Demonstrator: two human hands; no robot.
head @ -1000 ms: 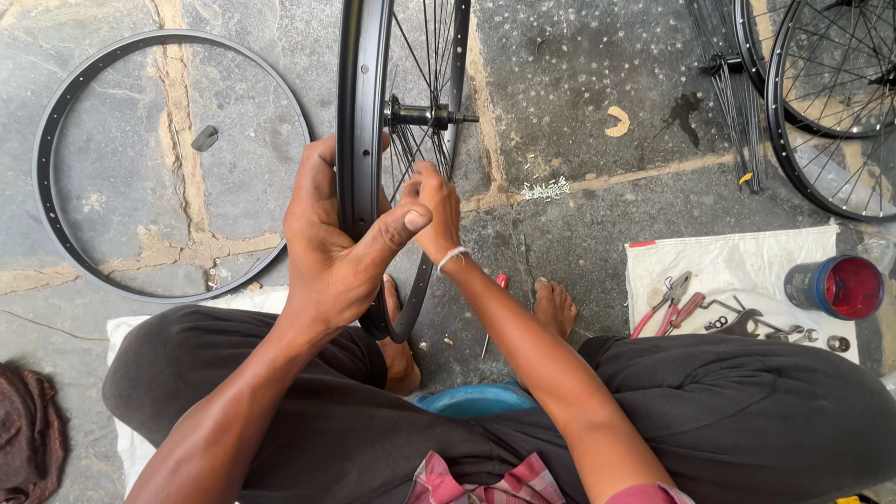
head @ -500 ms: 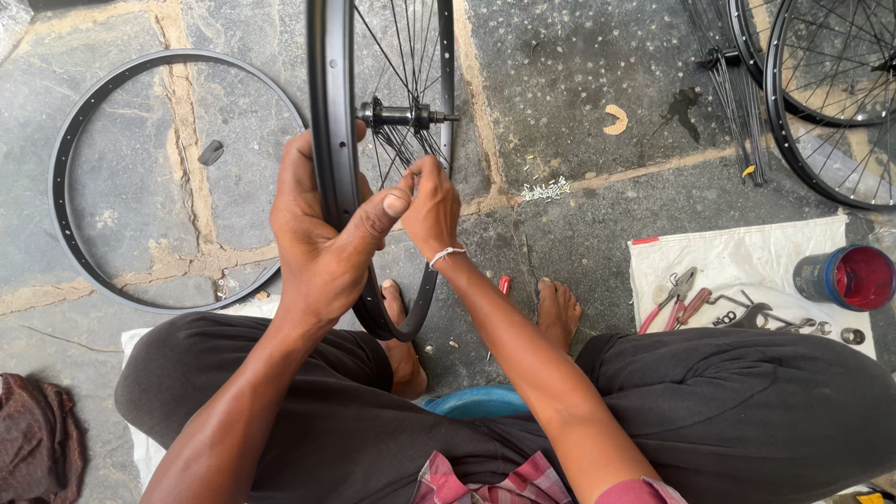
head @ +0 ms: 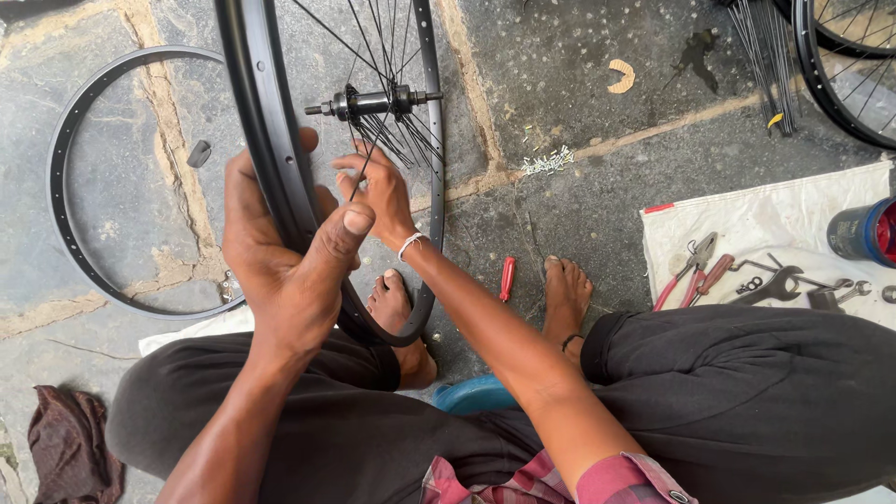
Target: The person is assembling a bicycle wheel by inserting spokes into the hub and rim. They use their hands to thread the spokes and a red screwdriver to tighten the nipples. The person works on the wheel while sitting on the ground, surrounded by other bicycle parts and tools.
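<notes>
My left hand (head: 285, 271) wraps the black wheel rim (head: 257, 121), fingers closed around its near arc, thumb laid across the rim's inner face. The wheel stands upright between my feet, its plane running away from me; its lowest arc sits on the stone floor (head: 560, 84) beside my left foot (head: 397, 313).

My right hand (head: 378, 191) reaches inside the rim, fingers pressed together on the spokes (head: 392, 140) where they fan down from the hub (head: 373, 101). Whether they pinch one spoke or several, I cannot tell. The hub lies just above and beyond the right-hand fingers, its axle horizontal, pointing left to right. The right hand is the nearer to hub and spokes; the left only steadies the rim.

Surrounding items:
- A bare second rim (head: 70, 233) lies flat on the floor to the left, apart from the upright wheel.
- A red-handled screwdriver (head: 506, 278) lies between my feet.
- A white cloth (head: 775, 210) to the right carries pliers (head: 691, 266), a wrench (head: 775, 285) and a blue can (head: 859, 231).
- A bundle of loose spokes (head: 761, 56) and another wheel (head: 849, 65) lie at upper right.

Nothing stands between the right hand and the hub except the spokes themselves.
</notes>
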